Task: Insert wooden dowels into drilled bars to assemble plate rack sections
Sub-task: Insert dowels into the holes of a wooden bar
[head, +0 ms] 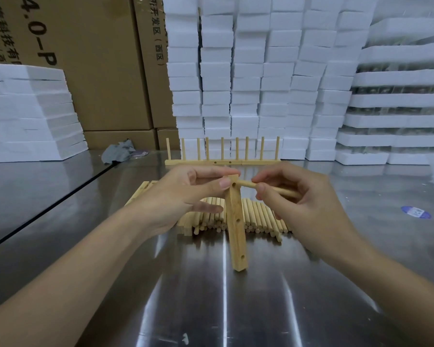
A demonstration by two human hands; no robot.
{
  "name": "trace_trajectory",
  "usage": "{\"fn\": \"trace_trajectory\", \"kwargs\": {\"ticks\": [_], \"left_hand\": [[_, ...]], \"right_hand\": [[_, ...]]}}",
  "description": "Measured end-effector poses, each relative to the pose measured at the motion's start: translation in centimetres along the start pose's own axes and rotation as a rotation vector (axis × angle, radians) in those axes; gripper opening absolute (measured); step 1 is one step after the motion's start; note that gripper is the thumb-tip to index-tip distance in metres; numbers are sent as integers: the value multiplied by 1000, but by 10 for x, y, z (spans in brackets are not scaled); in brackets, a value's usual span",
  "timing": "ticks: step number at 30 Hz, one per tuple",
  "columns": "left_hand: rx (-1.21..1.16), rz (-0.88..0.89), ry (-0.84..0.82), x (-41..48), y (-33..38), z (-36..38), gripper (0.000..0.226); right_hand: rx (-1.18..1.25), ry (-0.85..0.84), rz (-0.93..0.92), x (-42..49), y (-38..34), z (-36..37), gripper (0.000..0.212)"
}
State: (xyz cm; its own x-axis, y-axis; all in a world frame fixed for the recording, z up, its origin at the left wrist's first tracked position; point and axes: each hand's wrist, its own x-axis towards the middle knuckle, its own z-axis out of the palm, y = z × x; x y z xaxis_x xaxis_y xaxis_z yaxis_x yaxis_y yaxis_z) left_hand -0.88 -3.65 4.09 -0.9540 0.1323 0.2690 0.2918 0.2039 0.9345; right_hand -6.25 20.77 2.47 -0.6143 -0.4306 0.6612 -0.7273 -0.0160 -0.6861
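My left hand (186,196) pinches the top of a drilled wooden bar (237,234) that stands on end on the steel table (85,246), leaning slightly. Three holes show along its face. My right hand (298,204) pinches a wooden dowel (248,184) whose tip sits at the bar's top hole. Behind the bar lies a pile of loose dowels (256,216). Several more bars (145,189) lie at the pile's left, partly hidden by my left hand.
A finished rack section (223,162) with several upright dowels stands farther back. White foam blocks (261,83) are stacked behind and at the left (30,113). Cardboard boxes (98,71) stand at the back left, a grey rag (120,151) in front of them. A blue sticker (416,212) lies right.
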Motion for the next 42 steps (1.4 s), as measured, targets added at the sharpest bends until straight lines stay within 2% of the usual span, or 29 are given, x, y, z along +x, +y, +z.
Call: {"fn": "trace_trajectory", "kwargs": {"ticks": [7,11,16,18,21,23,28,30,32,34,37,39,42], "left_hand": [[29,39,59,-1,1,5,34],[-9,73,73,-1,3,8,35],[60,95,93,-2,6,12,34],[76,106,83,-3,8,13,32],[78,126,53,-5,11,15,32],[85,129,55,-5,12,17,32],[138,121,116,-5,13,16,33],[127,113,139,-5,12,15,30],[129,110,143,-5,11,16,29],[133,119,136,-5,11,18,28],[139,153,121,-5,10,24,29],[149,170,115,-6,9,26,29],[170,179,151,-6,9,27,26]], "right_hand": [[-196,-26,-106,-4,-1,4,10],[-396,-8,-190,-3,-2,4,10],[-425,24,-236,0,-2,2,6],[-384,27,-205,0,-3,2,15],[-257,-2,-58,-2,-2,4,35],[-217,-39,11,-2,1,5,40],[-167,-78,29,-1,-1,4,23],[-231,-56,-29,-1,-1,2,21],[-282,-18,-113,-2,-2,1,10],[-290,18,-128,-2,0,1,16],[-36,-24,165,-1,5,3,48],[91,-93,332,0,7,4,53],[95,-102,264,0,6,3,42]]}}
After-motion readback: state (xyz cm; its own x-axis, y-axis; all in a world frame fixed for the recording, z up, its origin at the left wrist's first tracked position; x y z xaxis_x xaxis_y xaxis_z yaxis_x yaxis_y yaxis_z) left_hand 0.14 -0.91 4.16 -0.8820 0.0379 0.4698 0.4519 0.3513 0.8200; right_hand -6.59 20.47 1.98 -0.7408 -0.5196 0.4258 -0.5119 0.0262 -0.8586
